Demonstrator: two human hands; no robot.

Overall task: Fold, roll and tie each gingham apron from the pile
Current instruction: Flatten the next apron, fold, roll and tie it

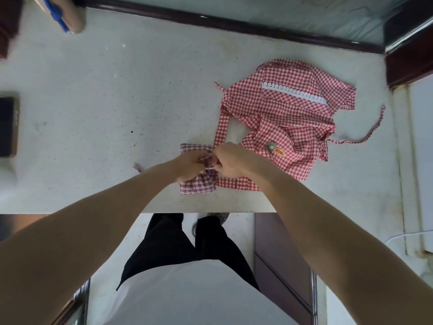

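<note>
A rolled dark-red gingham apron (pixel 195 184) lies near the table's front edge, between my two hands. My left hand (pixel 187 166) grips the roll's middle and its strap. My right hand (pixel 230 160) pinches the strap end right beside it, the fingertips of both hands meeting over the roll. A loose bit of strap (pixel 138 168) pokes out to the left under my forearm. To the right lies a bright red gingham apron (pixel 288 113), crumpled flat, with white lace trim, a small badge and long ties trailing right.
The white table (pixel 105 102) ends at its front edge just below my hands. A dark phone-like slab (pixel 7 126) sits at the far left, and a tape roll with a blue handle (pixel 68 17) at the back left. A dark wooden frame borders the back.
</note>
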